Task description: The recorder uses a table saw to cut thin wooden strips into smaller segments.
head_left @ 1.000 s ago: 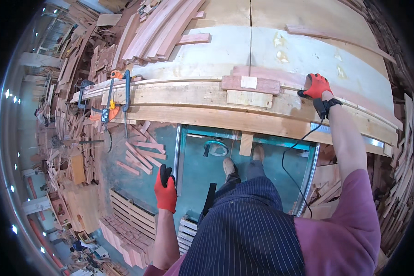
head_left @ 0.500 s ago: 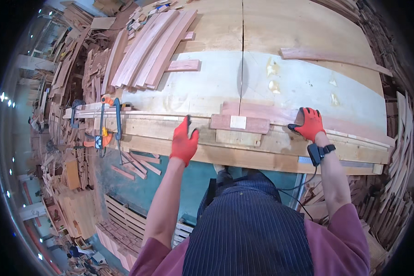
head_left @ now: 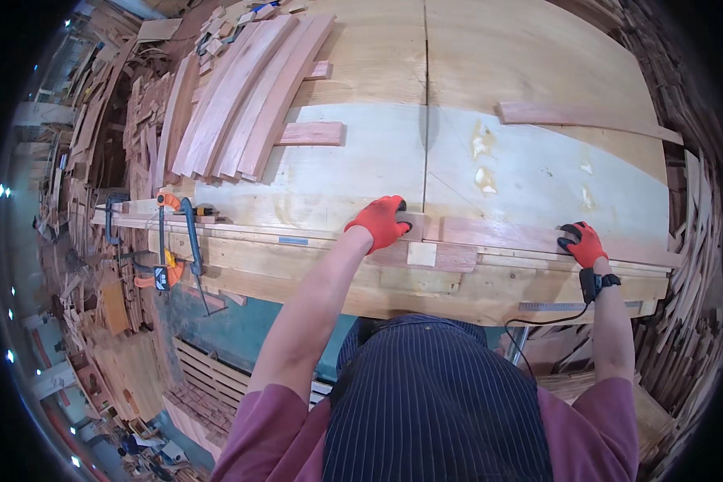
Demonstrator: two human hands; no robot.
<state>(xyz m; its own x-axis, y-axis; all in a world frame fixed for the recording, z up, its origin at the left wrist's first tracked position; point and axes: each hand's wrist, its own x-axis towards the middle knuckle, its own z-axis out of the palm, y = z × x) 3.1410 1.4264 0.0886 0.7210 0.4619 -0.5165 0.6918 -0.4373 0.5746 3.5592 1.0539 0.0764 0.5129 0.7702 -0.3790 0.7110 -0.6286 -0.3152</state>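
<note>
My left hand (head_left: 381, 222), in a red glove with dark fingertips, is closed around the left end of a short reddish wood block (head_left: 414, 228) at the bench's front edge. To the right lies a long reddish plank (head_left: 502, 234), its left end slightly apart from the block. My right hand (head_left: 584, 244), gloved alike, curls its fingers over this plank toward its right part. Just in front, another reddish block (head_left: 456, 258) bears a pale square piece (head_left: 422, 254); my left hand and forearm partly cover its left side.
Clamps (head_left: 191, 237) grip the bench edge at left. Curved reddish boards (head_left: 249, 96) lie stacked at the far left, and a single board (head_left: 586, 119) lies at the far right. A metal ruler (head_left: 550, 307) rests along the front right. Timber heaps flank the bench (head_left: 353, 177).
My left hand has moved right from the bench edge and taken hold of the short block. My right hand has shifted right along the plank. A gap now shows between block and plank.
</note>
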